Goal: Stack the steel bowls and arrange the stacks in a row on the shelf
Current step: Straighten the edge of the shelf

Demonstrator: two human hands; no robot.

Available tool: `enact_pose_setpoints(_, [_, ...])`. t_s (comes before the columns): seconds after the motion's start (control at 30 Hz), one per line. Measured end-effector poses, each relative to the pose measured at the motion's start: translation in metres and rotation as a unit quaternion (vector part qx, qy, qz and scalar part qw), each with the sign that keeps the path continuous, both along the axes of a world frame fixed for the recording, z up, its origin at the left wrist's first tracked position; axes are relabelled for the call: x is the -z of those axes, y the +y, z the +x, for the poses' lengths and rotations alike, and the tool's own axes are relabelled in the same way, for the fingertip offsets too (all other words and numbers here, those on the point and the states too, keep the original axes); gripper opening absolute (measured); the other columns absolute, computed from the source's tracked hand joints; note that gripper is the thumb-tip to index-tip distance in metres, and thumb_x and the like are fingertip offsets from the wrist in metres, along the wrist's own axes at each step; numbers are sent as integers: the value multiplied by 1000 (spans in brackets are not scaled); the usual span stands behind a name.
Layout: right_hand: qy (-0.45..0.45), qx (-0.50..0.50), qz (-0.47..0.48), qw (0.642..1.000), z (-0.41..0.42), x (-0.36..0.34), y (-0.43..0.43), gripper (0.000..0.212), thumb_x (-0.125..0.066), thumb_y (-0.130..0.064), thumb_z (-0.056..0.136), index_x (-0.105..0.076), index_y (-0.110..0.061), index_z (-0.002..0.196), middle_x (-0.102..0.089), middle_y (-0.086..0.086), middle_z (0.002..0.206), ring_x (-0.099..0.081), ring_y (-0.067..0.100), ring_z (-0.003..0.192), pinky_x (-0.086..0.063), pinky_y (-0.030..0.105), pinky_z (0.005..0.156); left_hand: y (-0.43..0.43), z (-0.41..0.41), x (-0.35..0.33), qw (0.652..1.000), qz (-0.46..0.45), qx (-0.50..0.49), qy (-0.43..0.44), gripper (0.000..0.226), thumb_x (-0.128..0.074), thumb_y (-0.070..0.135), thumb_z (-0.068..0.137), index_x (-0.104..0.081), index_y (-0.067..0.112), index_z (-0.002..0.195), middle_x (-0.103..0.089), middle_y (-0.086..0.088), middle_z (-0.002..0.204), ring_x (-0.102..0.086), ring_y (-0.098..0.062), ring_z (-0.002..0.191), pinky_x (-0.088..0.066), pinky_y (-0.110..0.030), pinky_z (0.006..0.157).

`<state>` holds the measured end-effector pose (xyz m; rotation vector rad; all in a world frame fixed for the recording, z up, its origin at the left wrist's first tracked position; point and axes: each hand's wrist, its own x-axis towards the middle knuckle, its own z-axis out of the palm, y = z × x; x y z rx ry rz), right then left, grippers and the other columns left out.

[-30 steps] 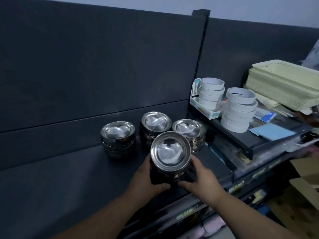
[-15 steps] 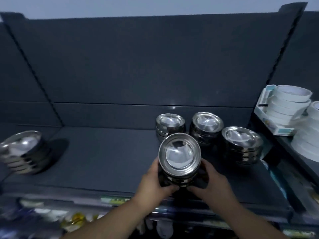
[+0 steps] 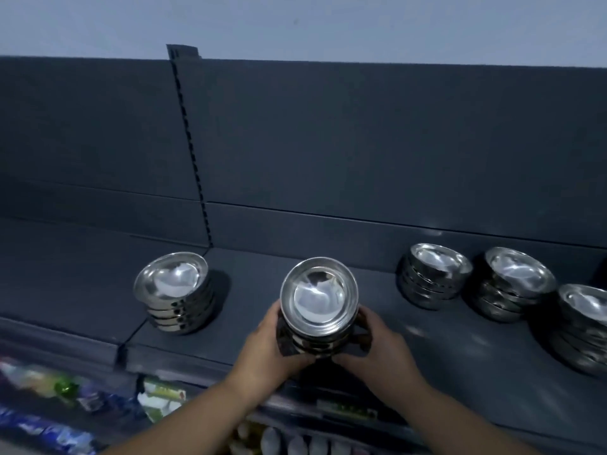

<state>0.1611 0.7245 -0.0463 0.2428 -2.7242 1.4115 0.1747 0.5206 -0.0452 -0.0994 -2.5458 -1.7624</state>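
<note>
Steel bowls in a lone stack (image 3: 174,292) stand on the shelf (image 3: 460,359), well left of the held stack (image 3: 318,300). The left grip (image 3: 266,349) is curled round the held stack's lower bowls on its left side, and the right grip (image 3: 377,353) clasps the right side the same way. The held stack is upright near the shelf's front edge; I cannot tell whether it is lifted or resting. Well to its right, three stacks (image 3: 515,284) stand close together.

Only the lower bowls are clasped, so a tilt or a hard set-down could slide the smooth top bowls off, or tip the stack over the front edge.

Half a second ago the held stack was just in front of the three stacks. Now it is well to their left, nearer the lone stack.
</note>
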Motion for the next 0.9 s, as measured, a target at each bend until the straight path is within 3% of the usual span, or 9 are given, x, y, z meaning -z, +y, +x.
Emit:
enact_pose_setpoints(0.1, [-14, 9, -19, 1000, -9, 5, -46, 80, -88, -18, 60, -46, -45, 122, -59, -34, 99, -58, -22, 89, -47, 4, 77, -45, -12, 7, 1000, -8, 3, 0, 86, -87, 4, 62, -38, 40, 123, -62, 20, 108, -58, 22, 90, -46, -2, 70])
enact_pose_setpoints(0.27, [-36, 31, -41, 998, -12, 18, -86, 80, -88, -12, 62, -45, -44, 122, -59, -32, 104, -60, -18, 93, -49, 6, 77, -90, -28, 25, 998, -47, 35, -17, 83, -88, 21, 57, -40, 51, 117, -64, 24, 111, -59, 13, 103, -49, -14, 90])
enact_pose_setpoints(0.43, [-48, 51, -6, 998, -11, 22, -95, 84, -88, -23, 62, -42, -41, 130, -56, -31, 109, -60, -5, 102, -47, 15, 92, -103, -37, 25, 995, -61, 75, -17, 95, -89, 16, 61, -26, 45, 127, -55, 28, 109, -54, 16, 99, -35, 5, 80])
enact_pose_setpoints(0.57, [-52, 51, 12, 997, -16, 13, -92, 89, -91, -31, 57, -43, -39, 132, -60, -19, 117, -55, -1, 112, -43, 17, 96, -106, -43, 21, 996, -24, 87, -14, 99, -91, 19, 59, -29, 46, 131, -51, 32, 119, -45, 28, 105, -36, 5, 81])
enact_pose_setpoints(0.77, [-43, 42, 7, 998, -24, 4, -92, 101, -93, -28, 55, -41, -28, 141, -60, -16, 125, -55, -1, 117, -43, 22, 104, -104, -47, 11, 998, -21, 62, 0, 96, -90, 23, 58, -28, 52, 125, -46, 40, 112, -40, 31, 101, -33, 8, 78])
enact_pose_setpoints(0.9, [-21, 54, 2, 998, -22, 8, -91, 101, -93, -37, 50, -43, -33, 139, -61, -22, 121, -56, -4, 116, -45, 23, 103, -104, -45, 10, 998, -22, 59, 14, 98, -91, 22, 57, -29, 51, 126, -48, 40, 110, -38, 35, 101, -33, 7, 80])
